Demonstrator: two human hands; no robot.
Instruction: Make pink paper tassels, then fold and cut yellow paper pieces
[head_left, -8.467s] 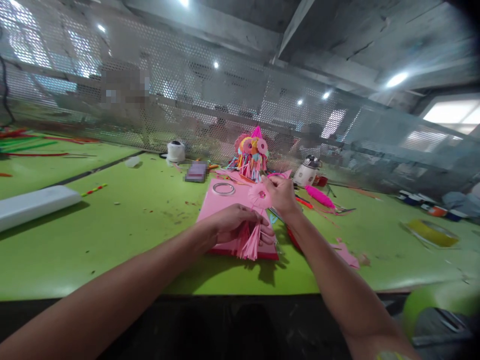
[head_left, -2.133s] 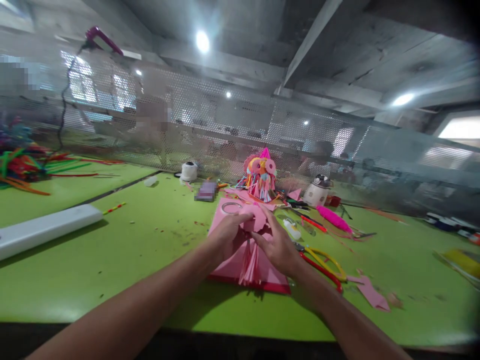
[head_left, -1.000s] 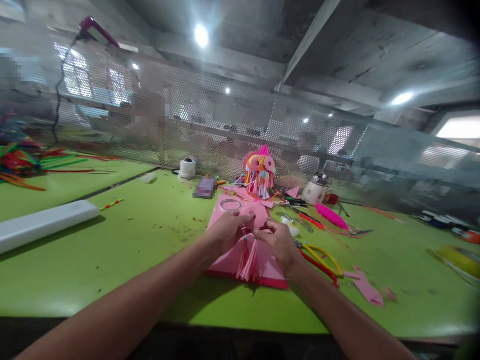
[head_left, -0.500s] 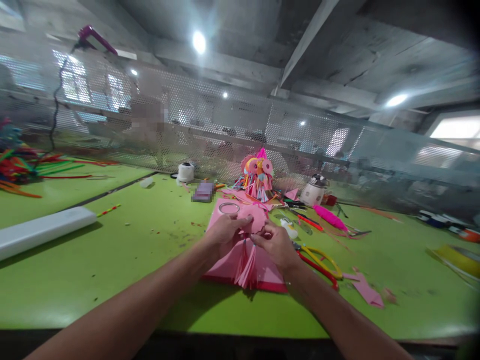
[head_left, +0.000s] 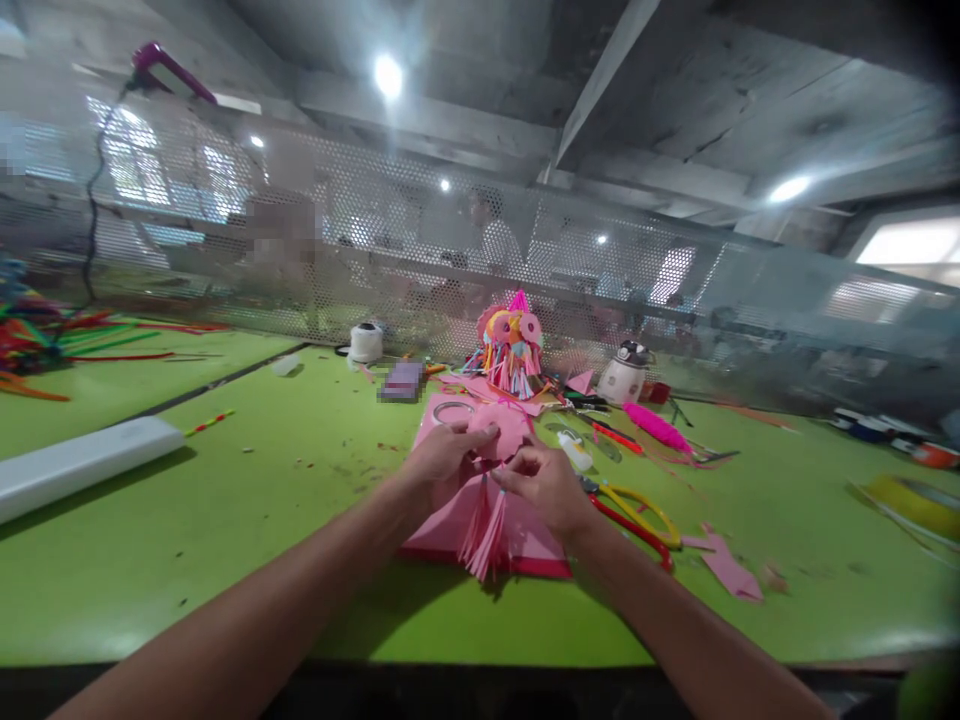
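Observation:
My left hand (head_left: 448, 462) pinches the left side of a pink scalloped piece (head_left: 504, 430), thumb on its face. My right hand (head_left: 546, 488) is closed at the piece's lower right edge, fingertips where the tassels hang. Two pink tassels (head_left: 486, 535) dangle below the piece. Under both hands lie pink sheets (head_left: 536, 545) on the green table. A ring-shaped roll, perhaps clear tape (head_left: 454, 410), rests on the sheets just beyond my left hand. Scissors (head_left: 636, 515) with one yellow and one red handle lie right of my right hand.
A colourful tasselled ornament (head_left: 514, 345) stands behind my hands. Right of it are a white pot-shaped container (head_left: 624, 375), a bright pink bundle (head_left: 658, 427) and pink scraps (head_left: 727, 570). A long white box (head_left: 90, 460) lies left. A perforated screen (head_left: 420, 260) borders the back.
Both hands keep their grip on the pink piece, with only slight finger shifts. The whole view has shifted a little. A person now shows behind the screen.

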